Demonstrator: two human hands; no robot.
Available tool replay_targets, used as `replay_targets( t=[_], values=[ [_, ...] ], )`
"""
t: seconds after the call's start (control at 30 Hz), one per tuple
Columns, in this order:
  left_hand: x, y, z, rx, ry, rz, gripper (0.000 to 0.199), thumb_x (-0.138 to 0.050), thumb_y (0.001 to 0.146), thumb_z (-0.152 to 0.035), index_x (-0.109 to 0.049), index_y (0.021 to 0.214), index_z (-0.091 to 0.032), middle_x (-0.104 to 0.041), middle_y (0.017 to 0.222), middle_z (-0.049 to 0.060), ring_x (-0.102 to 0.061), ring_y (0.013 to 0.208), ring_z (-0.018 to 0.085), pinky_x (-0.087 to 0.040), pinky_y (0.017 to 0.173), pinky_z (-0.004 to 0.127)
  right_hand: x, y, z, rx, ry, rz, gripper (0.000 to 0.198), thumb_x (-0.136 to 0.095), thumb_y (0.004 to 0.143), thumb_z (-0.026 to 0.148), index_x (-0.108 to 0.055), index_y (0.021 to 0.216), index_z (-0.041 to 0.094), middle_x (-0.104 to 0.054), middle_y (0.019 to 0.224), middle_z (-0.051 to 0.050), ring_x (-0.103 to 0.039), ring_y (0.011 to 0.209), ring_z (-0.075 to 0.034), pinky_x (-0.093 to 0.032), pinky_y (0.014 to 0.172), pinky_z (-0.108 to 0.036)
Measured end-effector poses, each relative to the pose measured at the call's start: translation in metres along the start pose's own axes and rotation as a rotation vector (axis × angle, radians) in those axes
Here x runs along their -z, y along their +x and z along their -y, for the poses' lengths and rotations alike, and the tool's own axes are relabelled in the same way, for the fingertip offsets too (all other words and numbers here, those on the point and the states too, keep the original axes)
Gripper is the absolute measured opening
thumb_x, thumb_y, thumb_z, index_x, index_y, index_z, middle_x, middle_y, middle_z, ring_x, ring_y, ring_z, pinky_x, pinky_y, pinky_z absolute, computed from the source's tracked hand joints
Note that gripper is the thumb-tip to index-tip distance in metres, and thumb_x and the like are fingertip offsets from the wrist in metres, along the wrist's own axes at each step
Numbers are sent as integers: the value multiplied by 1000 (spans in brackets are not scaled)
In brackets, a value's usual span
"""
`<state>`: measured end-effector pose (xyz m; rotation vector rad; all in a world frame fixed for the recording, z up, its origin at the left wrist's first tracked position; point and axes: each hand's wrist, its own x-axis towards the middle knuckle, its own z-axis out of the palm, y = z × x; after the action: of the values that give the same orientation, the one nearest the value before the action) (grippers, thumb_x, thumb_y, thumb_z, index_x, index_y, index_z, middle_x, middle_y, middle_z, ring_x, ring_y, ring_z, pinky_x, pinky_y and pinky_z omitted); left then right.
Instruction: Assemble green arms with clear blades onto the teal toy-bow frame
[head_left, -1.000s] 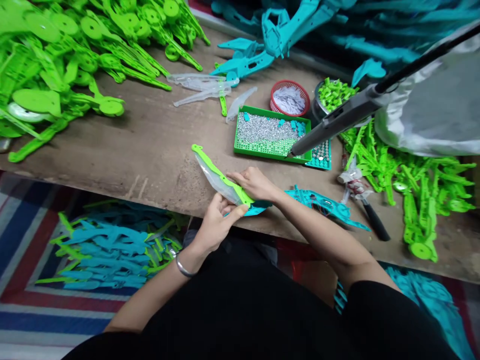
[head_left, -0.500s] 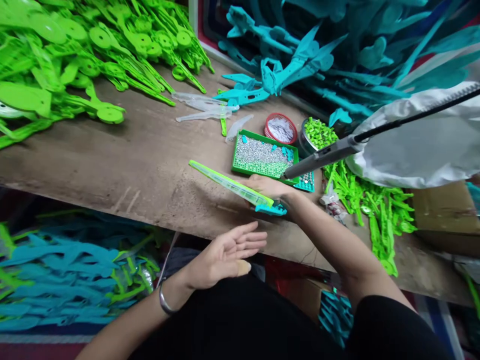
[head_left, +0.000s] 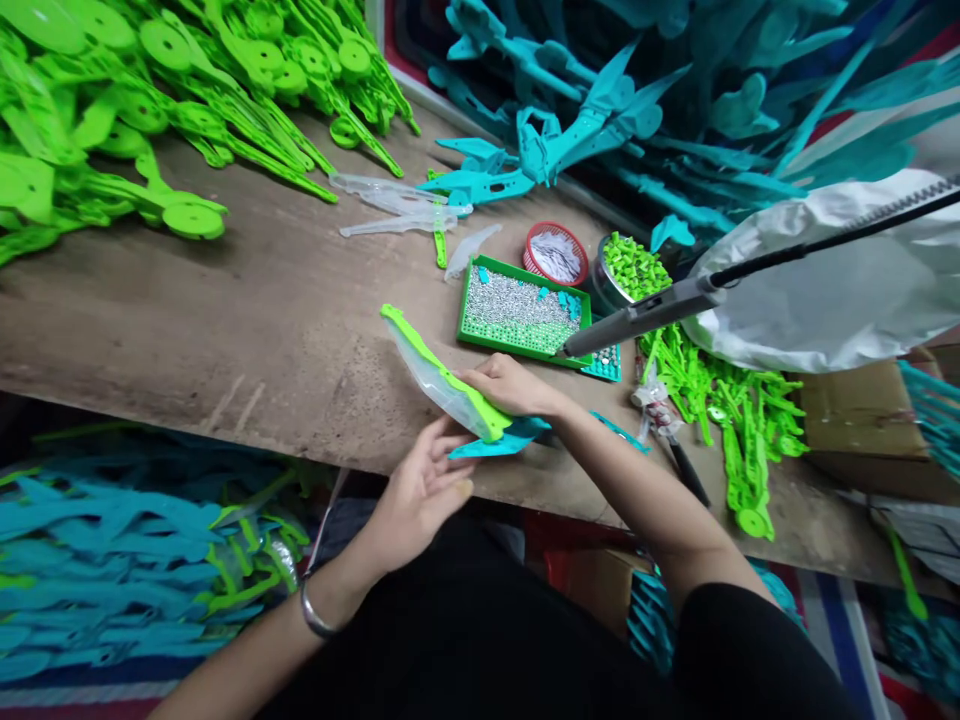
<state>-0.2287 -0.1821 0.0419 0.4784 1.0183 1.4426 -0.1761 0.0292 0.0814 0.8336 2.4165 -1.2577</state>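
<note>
My right hand (head_left: 510,385) is closed on the lower half of a long green plastic part (head_left: 431,360) that has a clear cover along its near side. A teal plastic piece (head_left: 502,440) sits against the part's lower end, below my right fingers; whether the two are joined I cannot tell. My left hand (head_left: 420,490) is open, palm turned up, with its fingertips reaching to the near edge of the clear cover and the teal piece. The fingertips are partly hidden there, and firm contact cannot be made out.
A green tray (head_left: 525,345) of small metal pieces stands beyond my hands, with a red basket (head_left: 555,252) behind it. A grey rod-shaped tool (head_left: 637,318) slants over the tray. Green parts (head_left: 247,60) are heaped left, teal parts (head_left: 570,150) at the back.
The green part has turned so its clear cover shows more broadly, and its lower end has come left and nearer. My left hand has moved left, its fingers now up against the part.
</note>
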Motion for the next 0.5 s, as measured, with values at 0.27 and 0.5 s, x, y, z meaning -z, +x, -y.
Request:
replay_targets(
  t=[0.27,0.5],
  values=[
    [14,18,24,-92,355,-321,63,-66,86,-37,-33,136,-21,-62,120,11,-65,113,21,-55,99,42,-42,8,-24,285,-327,-670,39,-49,97,36,-55,63,18,-51,60,0,-43,58,-11,-31,59,-28],
    [12,23,26,-185,597,-352,71,-68,86,-40,-30,143,-20,-65,115,10,-72,96,19,-61,83,33,-3,-35,-53,380,-6,-1809,50,-75,78,41,-47,117,27,-52,105,-6,-57,98,-23,-49,87,-43]
  ],
)
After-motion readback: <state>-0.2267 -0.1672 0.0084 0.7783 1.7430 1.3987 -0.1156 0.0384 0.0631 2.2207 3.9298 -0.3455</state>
